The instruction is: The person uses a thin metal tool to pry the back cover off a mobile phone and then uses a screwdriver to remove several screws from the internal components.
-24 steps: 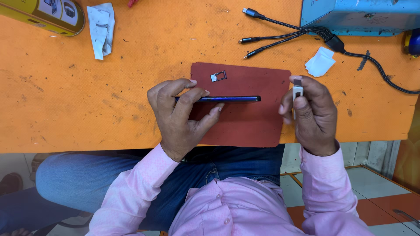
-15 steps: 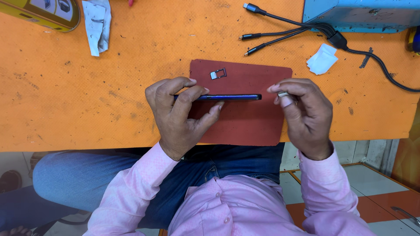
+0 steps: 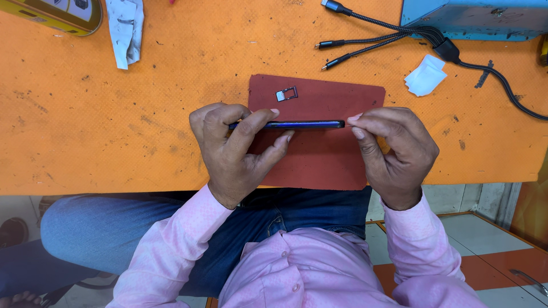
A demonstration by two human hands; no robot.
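Note:
A dark blue phone stands on its long edge above a dark red mat on the orange table. My left hand grips the phone's left half between thumb and fingers. My right hand has its fingertips pinched at the phone's right end; whatever small thing it pinches is too small to make out. A small metal card tray lies on the mat just beyond the phone.
A multi-headed black charging cable runs from the back right, beside a blue box. A white folded wipe lies near the cable. Another crumpled white cloth and a yellow device sit at the back left.
My right hand, which was holding a small white object up by the mat's right corner, has come down and left so its fingertips meet the phone's right end. The left hand keeps its grip.

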